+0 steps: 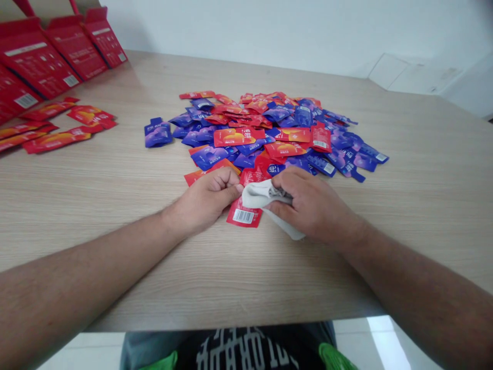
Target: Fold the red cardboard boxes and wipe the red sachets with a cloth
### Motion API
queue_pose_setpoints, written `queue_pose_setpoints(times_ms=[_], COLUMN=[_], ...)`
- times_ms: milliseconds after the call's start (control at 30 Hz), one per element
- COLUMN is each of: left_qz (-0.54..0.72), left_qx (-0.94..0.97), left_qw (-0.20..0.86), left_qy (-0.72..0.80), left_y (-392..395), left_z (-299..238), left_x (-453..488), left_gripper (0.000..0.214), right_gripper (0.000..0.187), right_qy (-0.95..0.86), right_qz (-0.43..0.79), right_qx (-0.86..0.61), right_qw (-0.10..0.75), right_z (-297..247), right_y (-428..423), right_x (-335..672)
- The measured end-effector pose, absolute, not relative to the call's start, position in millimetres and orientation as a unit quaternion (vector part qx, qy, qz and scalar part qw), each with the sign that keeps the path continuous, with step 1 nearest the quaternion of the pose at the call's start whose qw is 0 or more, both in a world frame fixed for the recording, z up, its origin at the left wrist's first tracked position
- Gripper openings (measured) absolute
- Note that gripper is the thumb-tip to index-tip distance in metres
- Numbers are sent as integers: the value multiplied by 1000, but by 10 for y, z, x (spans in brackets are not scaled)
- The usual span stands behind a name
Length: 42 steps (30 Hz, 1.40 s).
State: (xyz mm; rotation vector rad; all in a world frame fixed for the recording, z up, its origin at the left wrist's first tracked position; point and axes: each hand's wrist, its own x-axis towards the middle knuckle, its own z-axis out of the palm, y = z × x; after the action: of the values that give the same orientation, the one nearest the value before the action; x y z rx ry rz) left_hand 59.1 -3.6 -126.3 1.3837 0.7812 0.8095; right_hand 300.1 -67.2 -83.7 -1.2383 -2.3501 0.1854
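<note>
My right hand (314, 205) is closed round a folded whitish cloth (256, 194), one end of which hangs down past the fingers. The cloth lies against a red sachet (245, 215) that shows a white barcode. My left hand (210, 200) pinches the left edge of this same sachet, thumb toward the cloth. The cloth and my right fingers cover part of the sachet. Just beyond both hands spreads a heap of red-orange sachets (239, 136) and purple-blue sachets (211, 155), piled loosely over one another.
Several red cardboard boxes (77, 49) with raised flaps stand at the back left of the wooden table (115, 216). Several red-orange sachets (57, 139) lie before them. One purple sachet (157, 133) sits apart at the heap's left. A white wall (269, 36) borders the table's far edge.
</note>
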Motion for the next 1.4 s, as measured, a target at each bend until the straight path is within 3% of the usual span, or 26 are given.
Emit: queue_pose_setpoints(times_ms=[200, 367, 533, 733, 900, 1067, 1200, 1400], left_qz=[348, 348, 341, 336, 327, 306, 312, 302], left_qx=[620, 594, 604, 574, 606, 622, 655, 669], left_qw=[619, 637, 635, 665, 659, 664, 637, 627], left_qy=[335, 346, 339, 341, 304, 281, 262, 261], left_y=[-43, -37, -50, -41, -43, -28, -9, -22], left_z=[-1250, -1257, -1230, -1224, -1201, -1207, -1231, -1190], left_x=[581, 586, 582, 589, 572, 538, 531, 536], left_gripper=[26, 27, 29, 31, 31, 32, 31, 32], right_gripper=[12, 16, 11, 14, 11, 19, 18, 20], right_qy=[-898, -857, -901, -851, -879, -818, -836, -804], right_qz=[125, 80, 121, 65, 109, 35, 50, 33], right_qx=[-398, -452, -393, -457, -420, -499, -478, -512], right_qw=[142, 236, 136, 252, 199, 284, 264, 302], right_z=[-845, -841, -838, -849, -818, -784, -791, -814], right_y=[-711, -695, -739, -653, -669, -594, -560, -534], right_x=[2957, 2981, 2922, 3022, 3020, 3098, 3121, 3130])
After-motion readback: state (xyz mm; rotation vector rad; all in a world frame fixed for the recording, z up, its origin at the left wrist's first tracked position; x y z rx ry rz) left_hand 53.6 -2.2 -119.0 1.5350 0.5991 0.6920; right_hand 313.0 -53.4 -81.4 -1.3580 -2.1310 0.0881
